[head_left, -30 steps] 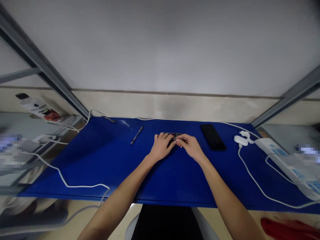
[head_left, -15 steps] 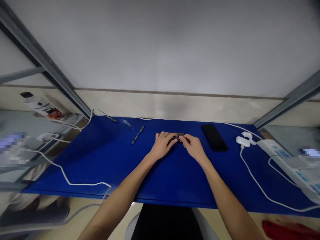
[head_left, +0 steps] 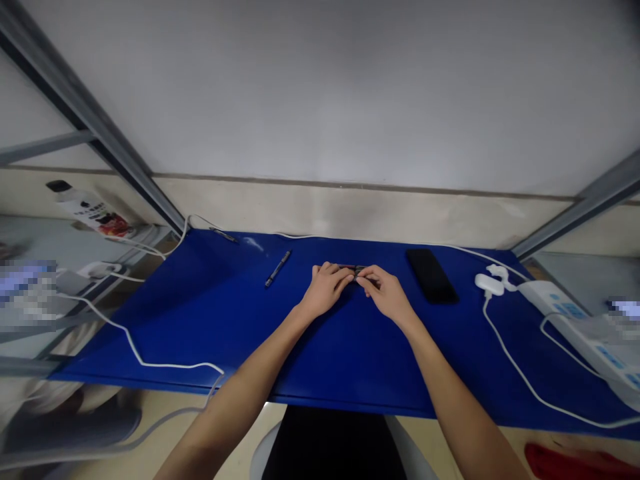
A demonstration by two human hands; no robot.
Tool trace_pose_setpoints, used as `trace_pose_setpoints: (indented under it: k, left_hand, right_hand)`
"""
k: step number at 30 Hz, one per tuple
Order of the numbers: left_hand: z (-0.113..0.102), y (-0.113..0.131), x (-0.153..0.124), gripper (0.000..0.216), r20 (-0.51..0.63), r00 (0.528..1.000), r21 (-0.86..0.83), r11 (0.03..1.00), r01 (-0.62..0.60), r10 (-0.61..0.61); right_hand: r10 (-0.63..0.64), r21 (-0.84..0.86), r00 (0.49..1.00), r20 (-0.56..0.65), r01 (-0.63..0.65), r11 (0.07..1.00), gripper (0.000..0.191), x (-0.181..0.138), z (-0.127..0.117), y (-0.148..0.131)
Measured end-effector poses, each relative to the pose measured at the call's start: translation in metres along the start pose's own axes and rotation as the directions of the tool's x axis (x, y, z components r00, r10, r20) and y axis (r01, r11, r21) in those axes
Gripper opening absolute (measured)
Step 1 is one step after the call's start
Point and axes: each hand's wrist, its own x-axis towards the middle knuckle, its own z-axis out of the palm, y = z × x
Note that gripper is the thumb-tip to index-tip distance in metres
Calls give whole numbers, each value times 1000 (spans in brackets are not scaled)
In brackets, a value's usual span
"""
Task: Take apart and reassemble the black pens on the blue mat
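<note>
Slim dark pens (head_left: 357,269), mostly covered by my fingers, lie crosswise at the middle of the blue tabletop; a thin reddish line shows along the top. My left hand (head_left: 325,290) is closed over their left part, thumb and fingers pressing from above. At their right part, my right hand (head_left: 384,289) pinches with thumb and forefinger, the two hands almost meeting. How many pens are there is hidden. A separate dark pen (head_left: 278,268) lies slanted to the left of my hands, touched by neither.
Right of my hands lies a black phone (head_left: 431,275). Beyond it are a white earbud case (head_left: 489,285) on a cable and a white power strip (head_left: 575,320). Another pen (head_left: 224,235) lies at the back left. A white cable (head_left: 170,366) crosses the front left; a bottle (head_left: 90,210) stands beyond the frame post.
My right fingertips have shifted slightly left, closer to my left thumb. A reddish line now shows on the pens between my hands. The view has moved a little.
</note>
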Motion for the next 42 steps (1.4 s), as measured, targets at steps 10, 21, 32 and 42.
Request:
trace_pose_setpoints:
  k: [10, 21, 32, 42]
  left_hand:
    - [3, -8, 1, 39, 14, 999, 38, 998, -46, 45]
    - [-1, -5, 1, 38, 12, 996, 42, 996, -84, 83]
    - [-1, -10, 0, 38, 35, 991, 24, 991, -131, 130]
    - [-1, -11, 2, 38, 66, 992, 57, 992, -109, 106]
  right_hand:
    - [-22, -102, 1000, 6, 23, 994, 25, 2, -2, 5]
    - [-110, -264, 994, -11, 103, 959, 36, 0, -2, 2]
    - [-92, -238, 996, 17, 93, 967, 29, 0, -2, 0]
    - [-121, -214, 993, 4, 119, 970, 25, 0, -2, -2]
